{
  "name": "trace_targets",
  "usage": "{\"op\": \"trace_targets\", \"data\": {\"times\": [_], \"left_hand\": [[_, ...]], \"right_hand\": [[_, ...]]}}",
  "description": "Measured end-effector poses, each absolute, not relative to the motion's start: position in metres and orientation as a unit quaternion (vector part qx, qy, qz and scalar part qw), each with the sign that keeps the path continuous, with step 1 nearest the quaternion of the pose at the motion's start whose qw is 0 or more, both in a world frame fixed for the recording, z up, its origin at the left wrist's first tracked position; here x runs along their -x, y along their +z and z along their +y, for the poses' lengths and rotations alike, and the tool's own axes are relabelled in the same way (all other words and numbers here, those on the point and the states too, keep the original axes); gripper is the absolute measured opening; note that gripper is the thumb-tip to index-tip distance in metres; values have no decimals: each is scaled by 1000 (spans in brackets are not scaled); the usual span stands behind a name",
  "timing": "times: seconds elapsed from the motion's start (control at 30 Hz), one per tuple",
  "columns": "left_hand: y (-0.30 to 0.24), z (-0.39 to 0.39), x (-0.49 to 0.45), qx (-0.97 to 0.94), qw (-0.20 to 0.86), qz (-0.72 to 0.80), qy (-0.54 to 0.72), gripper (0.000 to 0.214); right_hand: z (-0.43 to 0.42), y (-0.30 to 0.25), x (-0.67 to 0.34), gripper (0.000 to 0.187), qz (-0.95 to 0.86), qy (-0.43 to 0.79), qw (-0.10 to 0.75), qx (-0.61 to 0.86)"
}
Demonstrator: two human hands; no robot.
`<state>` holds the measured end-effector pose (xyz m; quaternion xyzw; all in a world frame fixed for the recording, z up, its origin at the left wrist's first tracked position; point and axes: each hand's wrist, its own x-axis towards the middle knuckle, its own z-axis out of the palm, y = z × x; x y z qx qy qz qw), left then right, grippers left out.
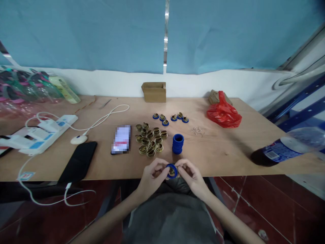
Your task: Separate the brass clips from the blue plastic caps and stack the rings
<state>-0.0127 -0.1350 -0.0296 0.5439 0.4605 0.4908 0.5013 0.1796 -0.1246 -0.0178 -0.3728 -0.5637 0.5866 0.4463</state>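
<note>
My left hand pinches the left side of a blue ring just over the table's front edge. A small brass-coloured metal piece shows inside that ring. Opposite it, my right hand closes thumb and fingers at the ring's right side; its fingertips partly hide what they grip. Just beyond stands a stack of blue rings. Several loose brass-coloured pieces lie to its left. Farther back are several brass pieces seated in blue rings.
Small thin metal bits lie right of the stack. A lit phone, dark phone and power strip are left. At the back stand a cardboard box and red bag. A cola bottle lies right.
</note>
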Motion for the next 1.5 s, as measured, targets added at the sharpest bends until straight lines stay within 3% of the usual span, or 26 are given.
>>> {"op": "trace_targets", "data": {"times": [0.27, 0.43, 0.8, 1.07, 1.5], "left_hand": [[-18, -121, 41, -692, 233, 533, 428, 9], [-5, -113, 56, -724, 92, 526, 436, 8], [77, -54, 4, -742, 91, 504, 432, 6], [75, -23, -9, -761, 117, 538, 344, 4], [69, -22, -8, -773, 98, 534, 328, 8]], "right_hand": [[-114, -24, -191, 29, -594, 458, 493, 440], [-112, -29, -190, 31, -606, 460, 477, 441], [-111, -34, -189, 33, -616, 473, 460, 431], [-112, -28, -189, 31, -630, 473, 443, 428], [-112, -32, -188, 29, -623, 478, 455, 419]]}}
